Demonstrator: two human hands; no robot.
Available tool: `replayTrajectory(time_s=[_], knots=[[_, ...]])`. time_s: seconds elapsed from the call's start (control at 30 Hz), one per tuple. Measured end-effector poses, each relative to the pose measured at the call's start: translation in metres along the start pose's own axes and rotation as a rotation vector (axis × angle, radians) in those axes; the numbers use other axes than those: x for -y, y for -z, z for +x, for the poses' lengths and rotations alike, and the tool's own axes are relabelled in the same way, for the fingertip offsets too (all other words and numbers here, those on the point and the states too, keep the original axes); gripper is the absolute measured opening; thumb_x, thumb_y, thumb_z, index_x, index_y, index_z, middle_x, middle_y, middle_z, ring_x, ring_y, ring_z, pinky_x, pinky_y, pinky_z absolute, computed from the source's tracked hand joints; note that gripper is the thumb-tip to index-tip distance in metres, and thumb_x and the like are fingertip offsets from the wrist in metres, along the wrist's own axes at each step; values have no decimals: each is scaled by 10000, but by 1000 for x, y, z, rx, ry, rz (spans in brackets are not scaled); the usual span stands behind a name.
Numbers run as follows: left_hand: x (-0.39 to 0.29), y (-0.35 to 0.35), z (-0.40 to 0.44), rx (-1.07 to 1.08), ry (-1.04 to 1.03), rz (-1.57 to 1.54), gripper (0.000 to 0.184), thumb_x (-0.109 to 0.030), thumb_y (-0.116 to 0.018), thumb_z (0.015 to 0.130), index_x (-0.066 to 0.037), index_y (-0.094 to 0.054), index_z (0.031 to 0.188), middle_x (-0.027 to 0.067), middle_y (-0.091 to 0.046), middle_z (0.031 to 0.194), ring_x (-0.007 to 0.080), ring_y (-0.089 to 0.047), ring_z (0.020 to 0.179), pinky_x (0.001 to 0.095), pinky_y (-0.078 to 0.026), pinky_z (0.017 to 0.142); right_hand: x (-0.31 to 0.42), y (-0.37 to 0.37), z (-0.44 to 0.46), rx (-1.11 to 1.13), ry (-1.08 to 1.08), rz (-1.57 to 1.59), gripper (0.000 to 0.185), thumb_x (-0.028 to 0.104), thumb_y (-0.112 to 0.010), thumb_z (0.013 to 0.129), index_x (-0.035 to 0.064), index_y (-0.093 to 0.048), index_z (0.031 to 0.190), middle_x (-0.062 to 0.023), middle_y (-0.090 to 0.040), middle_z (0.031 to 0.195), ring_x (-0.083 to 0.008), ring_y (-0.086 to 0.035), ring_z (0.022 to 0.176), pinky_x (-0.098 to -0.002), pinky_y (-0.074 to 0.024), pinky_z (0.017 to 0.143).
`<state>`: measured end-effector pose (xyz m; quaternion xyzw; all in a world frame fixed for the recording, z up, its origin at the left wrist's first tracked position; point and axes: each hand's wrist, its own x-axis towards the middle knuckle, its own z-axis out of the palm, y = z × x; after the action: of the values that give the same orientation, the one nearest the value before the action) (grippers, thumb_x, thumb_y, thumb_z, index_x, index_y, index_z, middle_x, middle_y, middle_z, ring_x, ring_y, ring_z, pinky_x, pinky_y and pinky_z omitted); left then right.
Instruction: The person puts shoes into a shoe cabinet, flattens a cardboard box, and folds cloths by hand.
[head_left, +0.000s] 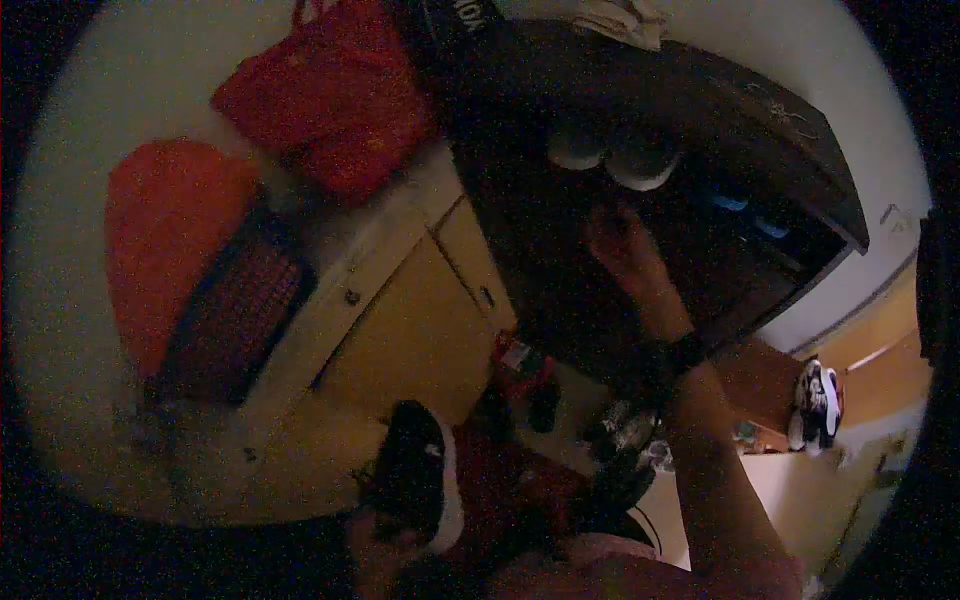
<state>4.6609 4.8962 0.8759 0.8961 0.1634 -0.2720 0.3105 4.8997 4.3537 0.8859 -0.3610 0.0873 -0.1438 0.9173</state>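
Note:
My left hand [385,545], low in view, is closed around the heel end of a black shoe [410,465] with a white sole. The shoe points upward in the picture. My right arm, with a dark band on the wrist, stretches towards a dark shoe cabinet [800,140]. Its hand [625,245] is in front of the dark interior, fingers loosely bent and apart, with nothing visible in them. Just above it, a pair of shoes [640,170] with pale toes or soles sits inside the cabinet. Dim light blurs the fingertips.
Blue-marked items [750,215] lie further right in the cabinet. A red bag [330,100], an orange item [175,240] and a dark basket [240,310] are at left, above pale drawers [400,320]. More shoes [625,430] are on the floor; another pair [815,405] stands right.

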Motion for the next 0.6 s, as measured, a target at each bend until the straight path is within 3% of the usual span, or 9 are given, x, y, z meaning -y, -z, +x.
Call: replayTrajectory(time_s=[0.07,0.1,0.17,0.4,0.43,0.47,0.5,0.57,0.6], knots=[[-2,33,43,9,-54,19,525,-441,-719,784,5,-658,1053,185,-665,1021,313,-628,957,419,-488,831,-22,-4,4,-84,-63,66,312,327,-522,942,96,-571,1146,-79,-643,1077,-216,-619,962,-362,-516,810],[5,52,70,32,-88,26,528,-443,-717,785,6,-657,1056,186,-665,1021,313,-628,958,419,-488,832,-51,-15,-7,-155,-33,-69,292,323,-514,937,92,-587,1101,-74,-651,1016,-208,-623,905,-365,-515,783],[14,110,136,61,-118,65,534,-447,-714,786,8,-654,1060,189,-664,1023,313,-628,960,418,-488,833,-160,-64,1,-258,-2,-205,279,318,-506,932,88,-604,1057,-70,-659,955,-199,-627,849,-369,-515,756],[-77,225,107,94,-190,213,557,-463,-703,792,14,-644,1074,200,-659,1027,314,-627,967,413,-488,839,-131,-169,-40,-278,83,-464,299,304,-518,912,43,-606,1027,-88,-649,898,-210,-625,762,-346,-526,668],[-108,232,87,91,-184,229,561,-465,-701,792,15,-643,1076,201,-659,1028,314,-627,968,412,-488,840,-78,-148,-67,-292,87,-430,290,294,-523,910,43,-605,1026,-94,-647,896,-216,-626,761,-346,-527,667],[-155,192,5,80,-166,270,564,-467,-699,793,16,-642,1078,203,-658,1029,314,-627,969,412,-488,841,-25,-126,-93,-305,92,-397,280,285,-528,907,43,-605,1025,-99,-646,895,-222,-626,761,-346,-527,667],[-163,200,-4,84,-173,280,567,-469,-698,794,17,-640,1080,204,-657,1029,314,-627,970,411,-488,841,-20,-133,-101,-183,291,-817,247,252,-531,902,56,-605,1032,-118,-642,892,-253,-625,769,-365,-522,691],[-198,206,-42,95,-195,311,574,-474,-694,796,19,-637,1084,207,-656,1031,315,-627,972,410,-488,843,2,-136,-130,-46,486,-1226,219,219,-534,896,69,-604,1038,-137,-639,889,-284,-624,777,-383,-517,716],[-212,214,-52,98,-213,324,577,-476,-693,796,20,-636,1086,208,-655,1031,315,-627,972,409,-488,844,-2,-136,-137,-156,564,-1369,198,188,-534,887,80,-605,1036,-154,-625,912,-313,-608,822,-409,-502,746]])
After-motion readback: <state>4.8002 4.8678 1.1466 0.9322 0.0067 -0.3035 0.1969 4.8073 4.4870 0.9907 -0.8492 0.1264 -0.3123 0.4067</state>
